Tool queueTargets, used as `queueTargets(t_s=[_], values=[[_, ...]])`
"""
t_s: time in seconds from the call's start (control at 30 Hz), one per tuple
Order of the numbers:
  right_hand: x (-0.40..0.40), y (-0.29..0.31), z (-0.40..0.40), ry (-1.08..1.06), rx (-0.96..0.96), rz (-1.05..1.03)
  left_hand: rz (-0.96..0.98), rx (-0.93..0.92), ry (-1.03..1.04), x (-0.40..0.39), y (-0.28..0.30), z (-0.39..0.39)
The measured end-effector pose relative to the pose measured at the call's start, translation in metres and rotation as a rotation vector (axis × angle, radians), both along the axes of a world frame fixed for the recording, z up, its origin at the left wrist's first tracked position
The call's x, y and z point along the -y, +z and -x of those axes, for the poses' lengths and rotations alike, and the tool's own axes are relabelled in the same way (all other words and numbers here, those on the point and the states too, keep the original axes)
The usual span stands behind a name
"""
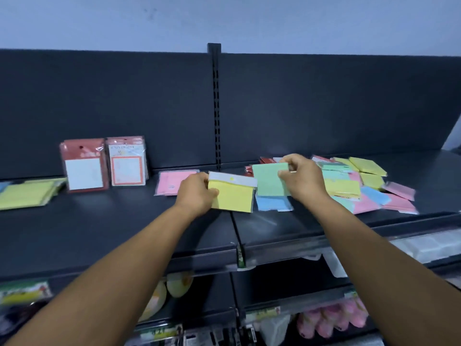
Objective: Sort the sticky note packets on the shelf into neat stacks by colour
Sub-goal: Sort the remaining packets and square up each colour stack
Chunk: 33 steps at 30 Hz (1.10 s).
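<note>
1. Far left of shelf (112,228): yellow-green packets (27,193) lying flat, partly cut off by frame edge.
2. Beside them: two red-backed packets (102,164) standing upright against dark back panel (124,108).
3. Left of centre: pink packets (172,183) lying flat, partly hidden behind left hand (197,193).
4. Left hand: fingers curled round left edge of yellow packet (233,197), gripping it just above shelf surface.
5. Centre: blue packet (273,203) flat on shelf, below green packet (269,179).
6. Right hand (303,178): thumb and fingers pinching right edge of green packet, held raised.
7. Right: mixed heap (361,186) of yellow, green, blue and pink packets, overlapping, unsorted.
8. Behind the hands: red packets (264,162), mostly hidden.
</note>
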State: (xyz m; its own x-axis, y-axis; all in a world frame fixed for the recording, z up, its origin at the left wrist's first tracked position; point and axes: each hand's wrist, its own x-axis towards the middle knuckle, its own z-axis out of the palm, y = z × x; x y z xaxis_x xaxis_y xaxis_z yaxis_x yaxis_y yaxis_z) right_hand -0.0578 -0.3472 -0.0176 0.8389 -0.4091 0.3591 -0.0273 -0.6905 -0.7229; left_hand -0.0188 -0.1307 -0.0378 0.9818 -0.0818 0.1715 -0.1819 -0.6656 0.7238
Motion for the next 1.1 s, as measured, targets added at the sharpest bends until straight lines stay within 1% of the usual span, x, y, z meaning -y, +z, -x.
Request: queueTargets(t_s=[0.13, 0.3, 0.43, 0.6, 0.77, 0.93, 1.1], values=[[-0.031, -0.002, -0.005, 0.139, 0.056, -0.065, 0.047, 0.008, 0.100, -0.038, 0.004, 0.012], [-0.078, -0.004, -0.011, 0.217, 0.010, -0.153, 0.087, 0.002, 0.241, -0.094, 0.009, 0.028], [-0.123, -0.004, -0.015, 0.274, -0.045, -0.109, 0.108, 0.008, 0.337, -0.142, 0.010, 0.041], [-0.191, -0.004, -0.013, 0.369, -0.058, -0.119, 0.128, -0.005, 0.421, -0.207, 0.005, 0.054], [-0.264, -0.004, -0.018, 0.424, -0.034, -0.153, 0.149, -0.002, 0.465, -0.277, 0.003, 0.061], [-0.337, -0.011, -0.027, 0.461, -0.050, -0.214, 0.153, -0.011, 0.476, -0.352, 0.004, 0.060], [-0.405, -0.014, -0.032, 0.464, -0.045, -0.265, 0.145, -0.015, 0.482, -0.418, 0.004, 0.055]])
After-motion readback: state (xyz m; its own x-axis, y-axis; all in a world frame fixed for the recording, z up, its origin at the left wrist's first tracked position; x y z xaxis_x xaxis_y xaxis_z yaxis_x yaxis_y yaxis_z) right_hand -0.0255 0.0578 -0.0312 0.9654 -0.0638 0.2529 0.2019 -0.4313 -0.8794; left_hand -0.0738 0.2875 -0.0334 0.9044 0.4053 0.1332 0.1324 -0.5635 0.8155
